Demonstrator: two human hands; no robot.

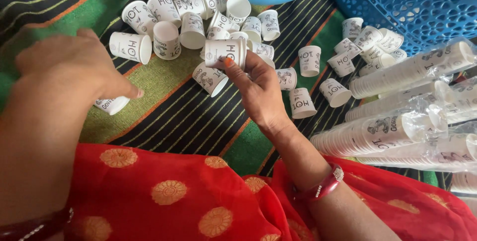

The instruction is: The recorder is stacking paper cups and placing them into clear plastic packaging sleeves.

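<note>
Right hand (258, 89) — fingers closed round a white paper cup (226, 52) held sideways, centre frame; left hand (74, 67) — fingertips pinching a second cup (112, 105) at left; loose cups (189, 15) scattered above on striped cloth (184, 117); wrapped cup stacks (402, 121) right; blue basket (422, 2) upper right.

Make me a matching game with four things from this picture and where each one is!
Things:
1. right hand
2. left hand
3. blue basket
4. wrapped cup stacks

Places or states:
A. top right corner
B. lying in clear plastic at the right
C. holding up a small stack of paper cups
D. on a single paper cup lying on the striped mat

Pairs: 1-C, 2-D, 3-A, 4-B
</note>
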